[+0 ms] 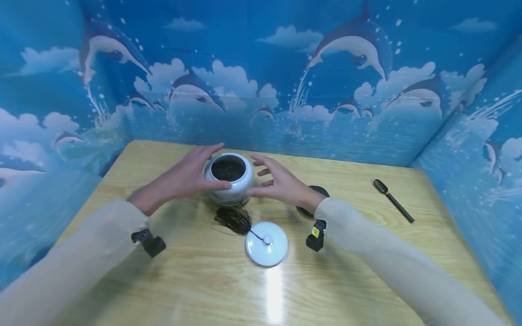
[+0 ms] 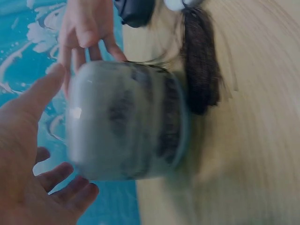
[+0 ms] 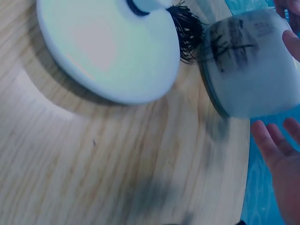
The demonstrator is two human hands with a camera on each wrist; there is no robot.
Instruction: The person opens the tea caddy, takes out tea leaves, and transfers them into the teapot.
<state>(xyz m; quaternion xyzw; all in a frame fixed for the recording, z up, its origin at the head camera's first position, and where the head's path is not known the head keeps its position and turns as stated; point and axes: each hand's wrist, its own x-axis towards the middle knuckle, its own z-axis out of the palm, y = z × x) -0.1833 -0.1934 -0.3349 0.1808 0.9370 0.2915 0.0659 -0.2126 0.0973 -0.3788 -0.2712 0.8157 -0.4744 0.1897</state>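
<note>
A white ceramic jar [image 1: 232, 194] with dark painted markings stands uncovered near the back of the table, and its inside [image 1: 229, 169] looks dark. My left hand [image 1: 191, 172] is at the jar's left side, thumb near the front rim and fingers spread behind. On the opposite side my right hand [image 1: 281, 182] faces the jar, its fingers loosely bent and the thumb close to the wall. In the right wrist view a gap separates those fingertips from the jar [image 3: 258, 70]. The white round lid [image 1: 265, 254] lies in front, its black tassel [image 1: 233, 219] stretching toward the jar's base.
A black scoop-like spoon [image 1: 393, 200] lies on the right of the wooden table [image 1: 195, 280]. Beneath the right wrist is a dark round object [image 1: 320, 190], partly hidden. Blue curtains [image 1: 244, 117] with dolphins border the table's back and sides.
</note>
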